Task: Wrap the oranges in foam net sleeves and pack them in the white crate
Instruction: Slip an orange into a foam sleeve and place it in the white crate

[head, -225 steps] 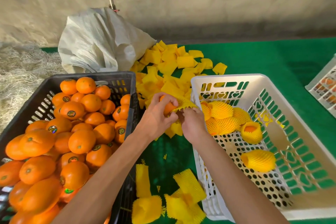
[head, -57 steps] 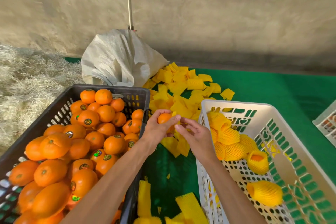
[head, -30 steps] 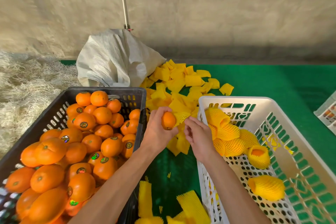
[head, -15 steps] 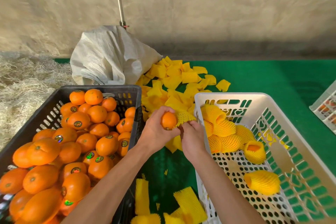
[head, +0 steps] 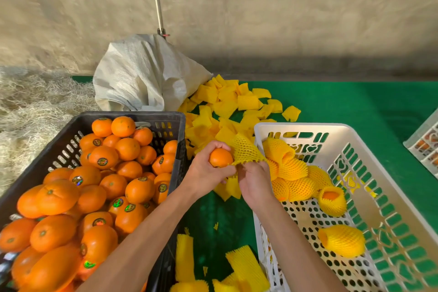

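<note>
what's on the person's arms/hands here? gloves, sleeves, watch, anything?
Nothing worn that shows. The left hand and right hand are bare, with no gloves, rings or tape visible. Both forearms are uncovered from wrist to the bottom edge of the frame: no sleeve cuffs, watch or wristband in view. Anything above the elbows is out of frame.

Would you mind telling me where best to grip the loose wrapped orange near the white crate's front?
Probably around its netted middle, from above: the wrapped orange lies on its side, apart from the others, open end facing left.
</note>
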Available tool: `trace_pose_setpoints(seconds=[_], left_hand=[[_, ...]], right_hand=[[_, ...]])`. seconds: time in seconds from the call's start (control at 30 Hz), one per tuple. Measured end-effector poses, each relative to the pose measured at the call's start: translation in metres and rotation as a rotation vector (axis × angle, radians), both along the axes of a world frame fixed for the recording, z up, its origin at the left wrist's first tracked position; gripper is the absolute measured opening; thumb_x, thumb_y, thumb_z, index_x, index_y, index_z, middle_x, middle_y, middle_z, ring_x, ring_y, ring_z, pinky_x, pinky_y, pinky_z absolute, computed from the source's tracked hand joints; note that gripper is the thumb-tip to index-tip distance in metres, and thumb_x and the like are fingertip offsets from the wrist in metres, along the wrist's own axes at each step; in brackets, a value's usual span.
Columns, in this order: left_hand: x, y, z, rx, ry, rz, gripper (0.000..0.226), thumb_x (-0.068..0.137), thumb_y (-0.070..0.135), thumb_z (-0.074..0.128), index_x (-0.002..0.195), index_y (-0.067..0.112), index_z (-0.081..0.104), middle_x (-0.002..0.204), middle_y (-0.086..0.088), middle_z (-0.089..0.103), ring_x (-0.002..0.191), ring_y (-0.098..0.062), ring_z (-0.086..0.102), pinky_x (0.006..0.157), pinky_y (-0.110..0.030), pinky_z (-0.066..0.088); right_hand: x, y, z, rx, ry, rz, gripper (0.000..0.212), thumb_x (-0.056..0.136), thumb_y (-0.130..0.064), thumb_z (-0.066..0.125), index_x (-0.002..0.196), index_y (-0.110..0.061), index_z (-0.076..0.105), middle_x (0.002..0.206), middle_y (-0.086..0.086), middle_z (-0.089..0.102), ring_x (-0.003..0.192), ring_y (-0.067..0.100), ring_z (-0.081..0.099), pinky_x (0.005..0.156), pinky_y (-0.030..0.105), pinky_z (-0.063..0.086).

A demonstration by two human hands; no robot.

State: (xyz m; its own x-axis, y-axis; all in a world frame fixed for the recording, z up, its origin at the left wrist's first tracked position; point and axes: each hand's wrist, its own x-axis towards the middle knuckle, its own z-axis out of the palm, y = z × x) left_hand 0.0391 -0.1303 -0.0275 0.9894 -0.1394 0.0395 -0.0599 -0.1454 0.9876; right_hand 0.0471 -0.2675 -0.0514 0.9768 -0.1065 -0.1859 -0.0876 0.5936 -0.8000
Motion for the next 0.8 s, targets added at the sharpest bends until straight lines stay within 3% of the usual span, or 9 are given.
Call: trace_pose_setpoints(seconds=[0.2, 0.33, 0.43, 0.5, 0.57, 0.67, 0.7, 0.8], left_hand=[[-0.003, -0.004, 0.001, -0.079, 0.041, -0.064, 0.041, 0.081, 0.010, 0.084, 0.114, 0.026, 0.064, 0.108, 0.007, 0.058, 0.084, -0.015, 0.067, 0.063, -0.040, 0.062], [-0.002, -0.002, 0.008, -0.343, 0.157, 0.027, 0.039, 0.082, 0.020, 0.075, 0.119, 0.026, 0.067, 0.126, -0.005, 0.055, 0.101, -0.031, 0.064, 0.068, -0.040, 0.059], [0.007, 0.007, 0.013, -0.635, 0.304, 0.108, 0.049, 0.086, 0.016, 0.055, 0.135, 0.019, 0.059, 0.138, -0.013, 0.048, 0.109, -0.039, 0.058, 0.073, -0.046, 0.056], [0.009, 0.013, 0.014, -0.699, 0.302, 0.141, 0.045, 0.096, 0.010, 0.046, 0.139, 0.018, 0.056, 0.142, -0.014, 0.048, 0.117, -0.039, 0.059, 0.084, -0.051, 0.057], [0.010, 0.017, 0.013, -0.702, 0.283, 0.155, 0.045, 0.094, 0.009, 0.058, 0.138, 0.019, 0.059, 0.141, -0.012, 0.051, 0.124, -0.039, 0.057, 0.096, -0.055, 0.057], [0.010, 0.021, 0.013, -0.649, 0.261, 0.162, 0.058, 0.085, 0.023, 0.082, 0.138, 0.017, 0.059, 0.138, -0.008, 0.062, 0.123, -0.034, 0.063, 0.096, -0.053, 0.058], [0.010, 0.021, 0.013, -0.622, 0.248, 0.166, 0.057, 0.084, 0.029, 0.081, 0.136, 0.016, 0.061, 0.135, -0.007, 0.066, 0.120, -0.031, 0.066, 0.094, -0.048, 0.059], [0.010, 0.020, 0.013, -0.568, 0.237, 0.154, 0.056, 0.084, 0.038, 0.079, 0.132, 0.015, 0.063, 0.130, -0.004, 0.070, 0.115, -0.025, 0.070, 0.083, -0.034, 0.057]], right_hand=[[0.006, 0.001, -0.003, -0.039, 0.068, -0.202, 0.030, 0.099, 0.012, 0.049, 0.094, -0.009, 0.069, 0.084, 0.005, 0.076, 0.078, 0.020, 0.073, 0.067, 0.031, 0.060], [0.013, -0.008, -0.005, -0.128, 0.228, -0.201, 0.023, 0.108, -0.006, 0.041, 0.094, -0.016, 0.056, 0.102, 0.013, 0.062, 0.087, 0.026, 0.062, 0.085, 0.042, 0.054], [0.014, -0.013, -0.015, -0.241, 0.277, -0.044, 0.030, 0.110, -0.008, 0.034, 0.126, 0.005, 0.056, 0.134, 0.035, 0.054, 0.123, 0.050, 0.053, 0.110, 0.053, 0.042], [0.013, -0.014, -0.016, -0.197, 0.244, 0.017, 0.040, 0.111, -0.009, 0.035, 0.144, 0.010, 0.046, 0.143, 0.038, 0.048, 0.133, 0.053, 0.046, 0.116, 0.060, 0.037], [0.013, -0.020, -0.018, -0.217, 0.222, 0.082, 0.037, 0.109, -0.005, 0.038, 0.143, 0.006, 0.048, 0.135, 0.030, 0.058, 0.125, 0.045, 0.057, 0.109, 0.051, 0.047], [0.007, -0.031, -0.014, -0.246, 0.044, 0.157, 0.031, 0.104, 0.004, 0.047, 0.114, -0.015, 0.068, 0.092, 0.007, 0.073, 0.087, 0.021, 0.070, 0.071, 0.028, 0.058], [0.006, -0.035, -0.013, -0.250, -0.001, 0.172, 0.033, 0.103, 0.006, 0.048, 0.108, -0.019, 0.070, 0.090, 0.002, 0.075, 0.087, 0.018, 0.071, 0.069, 0.026, 0.058], [0.005, -0.038, -0.011, -0.267, -0.060, 0.215, 0.033, 0.101, 0.003, 0.055, 0.125, -0.017, 0.066, 0.111, 0.002, 0.076, 0.101, 0.018, 0.072, 0.077, 0.028, 0.059]])
